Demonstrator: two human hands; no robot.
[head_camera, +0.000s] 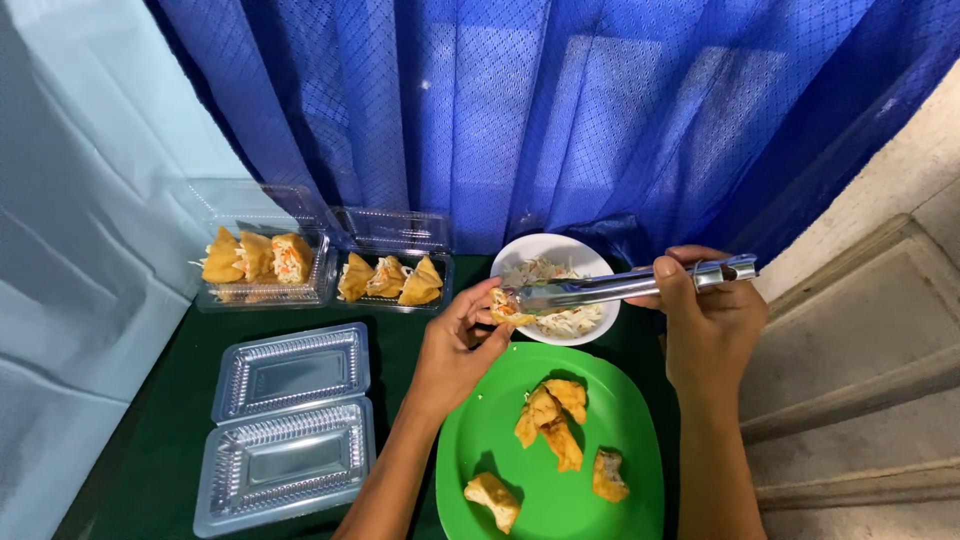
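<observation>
At frame centre, the left hand (455, 345) pinches a fried tofu pocket (508, 308); the right hand (705, 320) squeezes metal tongs (620, 287) stuffing it above the slaw bowl (520, 250).

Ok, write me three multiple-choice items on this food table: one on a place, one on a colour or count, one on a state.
1. Where is the white bowl of shredded filling?
A. beyond the green plate, near the blue curtain
B. inside a clear box
C. on the steps

2. How many fried pieces lie loose on the green plate?
A. one
B. about five
C. ten

3. In what state is the clear box nearest the camera?
A. shut and full
B. open and empty
C. open and full

Answers:
1 A: the bowl sits between the plate and the curtain.
2 B: a cluster of three plus two singles.
3 B: both halves lie flat with nothing in them, while the left hand holds a fried piece and the right hand holds metal tongs.
</observation>
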